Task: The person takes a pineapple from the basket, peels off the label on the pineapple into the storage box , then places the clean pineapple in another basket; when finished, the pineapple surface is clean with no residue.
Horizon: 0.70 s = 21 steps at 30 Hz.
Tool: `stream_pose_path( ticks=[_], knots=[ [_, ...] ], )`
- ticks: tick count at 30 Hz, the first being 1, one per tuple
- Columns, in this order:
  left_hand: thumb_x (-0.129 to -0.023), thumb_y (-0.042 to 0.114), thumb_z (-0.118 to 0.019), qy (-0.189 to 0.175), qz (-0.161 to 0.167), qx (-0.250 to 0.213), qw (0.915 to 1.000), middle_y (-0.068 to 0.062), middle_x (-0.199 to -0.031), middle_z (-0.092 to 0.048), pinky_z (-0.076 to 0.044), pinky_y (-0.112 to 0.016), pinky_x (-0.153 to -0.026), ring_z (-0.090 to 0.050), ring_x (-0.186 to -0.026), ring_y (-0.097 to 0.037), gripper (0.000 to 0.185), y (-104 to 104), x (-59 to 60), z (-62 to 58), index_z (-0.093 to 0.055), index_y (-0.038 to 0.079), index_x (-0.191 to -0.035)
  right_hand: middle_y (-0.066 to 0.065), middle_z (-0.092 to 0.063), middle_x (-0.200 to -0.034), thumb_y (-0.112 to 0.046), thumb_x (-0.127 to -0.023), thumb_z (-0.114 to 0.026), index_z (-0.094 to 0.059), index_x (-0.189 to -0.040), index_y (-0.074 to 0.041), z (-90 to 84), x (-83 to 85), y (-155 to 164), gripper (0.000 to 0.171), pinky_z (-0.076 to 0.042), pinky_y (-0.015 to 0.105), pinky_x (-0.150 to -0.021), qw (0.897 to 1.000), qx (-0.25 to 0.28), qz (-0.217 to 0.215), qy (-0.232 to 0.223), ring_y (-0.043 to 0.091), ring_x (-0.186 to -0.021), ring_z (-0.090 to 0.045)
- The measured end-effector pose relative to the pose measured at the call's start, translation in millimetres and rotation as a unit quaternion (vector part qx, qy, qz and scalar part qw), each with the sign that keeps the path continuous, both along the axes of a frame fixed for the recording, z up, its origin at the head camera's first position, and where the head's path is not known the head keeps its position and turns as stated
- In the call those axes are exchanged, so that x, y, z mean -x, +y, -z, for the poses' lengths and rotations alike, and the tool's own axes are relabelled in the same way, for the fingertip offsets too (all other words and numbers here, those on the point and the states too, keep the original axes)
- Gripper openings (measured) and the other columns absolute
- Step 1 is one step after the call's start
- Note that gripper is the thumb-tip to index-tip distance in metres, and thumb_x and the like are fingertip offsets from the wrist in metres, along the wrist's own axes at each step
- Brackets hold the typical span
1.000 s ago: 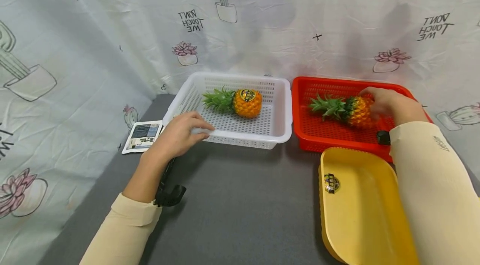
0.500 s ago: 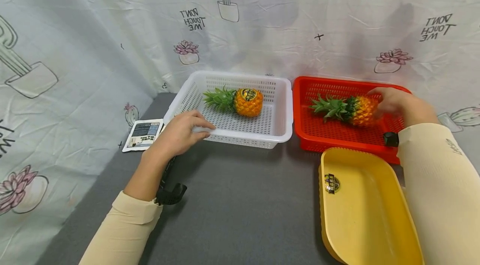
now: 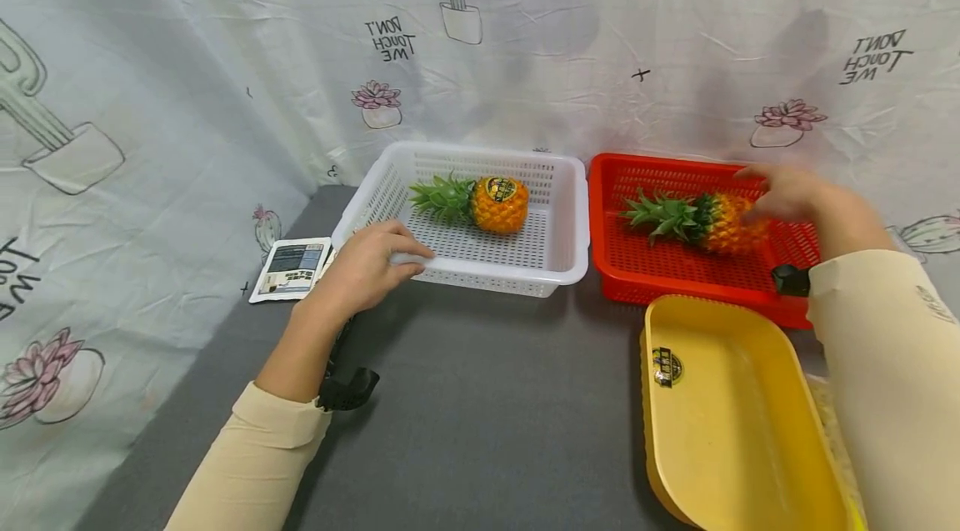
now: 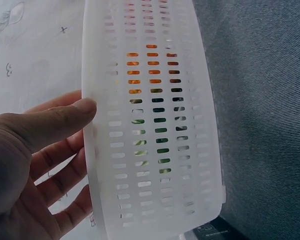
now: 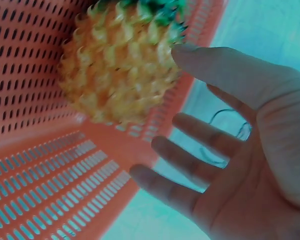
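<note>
A pineapple [image 3: 716,222] [image 5: 120,70] lies on its side in the red basket [image 3: 675,285] [image 5: 40,190], leaves pointing left. My right hand [image 3: 780,191] [image 5: 190,150] hovers at its right end with fingers straight and spread, the thumb tip close to or touching the fruit. A second pineapple [image 3: 497,204] with a round sticker lies in the white basket [image 3: 487,277] [image 4: 150,150]. My left hand [image 3: 405,254] [image 4: 65,130] holds that basket's front left rim, thumb on one side of the wall and fingers on the other.
A yellow tray [image 3: 735,414] with a sticker sits at the front right, just before the red basket. A printed card [image 3: 291,268] lies left of the white basket. Patterned cloth walls close the back and left of the grey table [image 3: 487,414].
My right hand has come off the pineapple in the red basket, opened and drawn slightly right. The fruit stays lying in the basket. My left hand keeps its hold.
</note>
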<state>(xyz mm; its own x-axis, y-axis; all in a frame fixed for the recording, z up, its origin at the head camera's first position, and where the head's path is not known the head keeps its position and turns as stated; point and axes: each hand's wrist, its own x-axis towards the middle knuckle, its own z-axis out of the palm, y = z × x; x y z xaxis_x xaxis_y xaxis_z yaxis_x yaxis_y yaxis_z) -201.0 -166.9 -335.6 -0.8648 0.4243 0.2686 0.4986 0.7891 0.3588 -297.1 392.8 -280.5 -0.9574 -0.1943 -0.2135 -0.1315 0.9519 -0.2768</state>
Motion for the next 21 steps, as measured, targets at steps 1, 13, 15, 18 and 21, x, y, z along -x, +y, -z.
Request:
stream_pose_path(
  ticks=[1, 13, 15, 18, 21],
  knots=[
    [-0.093, 0.012, -0.077, 0.003, 0.000, 0.001, 1.0000, -0.009, -0.111, -0.070, -0.050, -0.050, -0.095, -0.063, -0.107, -0.031, 0.022, 0.6, -0.1, -0.1, -0.081, 0.013, -0.114, 0.047, -0.034, -0.144, -0.016, -0.093, -0.070, -0.032, -0.152, 0.008, -1.9, -0.9, -1.9, 0.074, -0.035, 0.078, -0.101, 1.000, -0.002, -0.005, 0.001, 0.065, -0.122, -0.039],
    [-0.092, 0.012, -0.077, 0.020, -0.004, 0.005, 0.9998, -0.008, -0.109, -0.070, -0.051, -0.048, -0.093, -0.065, -0.104, -0.030, 0.022, 2.7, -2.4, 1.9, -0.082, 0.014, -0.113, 0.043, -0.036, -0.150, -0.036, -0.102, -0.064, -0.030, -0.157, 0.002, -18.0, -14.2, -39.0, 0.075, -0.038, 0.076, -0.101, 0.999, 0.036, -0.031, -0.008, 0.062, -0.132, -0.040],
    [-0.092, 0.012, -0.077, 0.025, -0.003, 0.006, 0.9997, -0.008, -0.109, -0.070, -0.051, -0.048, -0.093, -0.065, -0.104, -0.030, 0.022, 3.6, -2.3, 0.9, -0.082, 0.014, -0.113, 0.042, -0.036, -0.152, -0.038, -0.102, -0.063, -0.030, -0.158, 0.001, -21.1, -16.2, -47.3, 0.076, -0.037, 0.076, -0.103, 0.998, 0.050, -0.032, -0.009, 0.061, -0.135, -0.038],
    [-0.092, 0.012, -0.077, 0.023, -0.006, 0.003, 0.9997, -0.008, -0.111, -0.069, -0.051, -0.049, -0.093, -0.064, -0.105, -0.030, 0.022, 4.8, -3.1, -1.1, -0.082, 0.014, -0.113, 0.040, -0.036, -0.153, -0.037, -0.103, -0.062, -0.029, -0.159, 0.001, -26.7, -18.7, -59.3, 0.076, -0.035, 0.076, -0.105, 0.997, 0.071, -0.035, -0.013, 0.059, -0.137, -0.037],
    [-0.092, 0.012, -0.077, 0.015, -0.011, 0.002, 0.9998, -0.009, -0.113, -0.069, -0.050, -0.050, -0.095, -0.063, -0.108, -0.031, 0.021, 5.0, -4.5, -2.2, -0.082, 0.014, -0.113, 0.041, -0.040, -0.151, -0.036, -0.103, -0.062, -0.031, -0.158, 0.001, -32.4, -20.7, -71.9, 0.074, -0.036, 0.074, -0.105, 0.996, 0.073, -0.045, -0.004, 0.058, -0.136, -0.040]
  ],
)
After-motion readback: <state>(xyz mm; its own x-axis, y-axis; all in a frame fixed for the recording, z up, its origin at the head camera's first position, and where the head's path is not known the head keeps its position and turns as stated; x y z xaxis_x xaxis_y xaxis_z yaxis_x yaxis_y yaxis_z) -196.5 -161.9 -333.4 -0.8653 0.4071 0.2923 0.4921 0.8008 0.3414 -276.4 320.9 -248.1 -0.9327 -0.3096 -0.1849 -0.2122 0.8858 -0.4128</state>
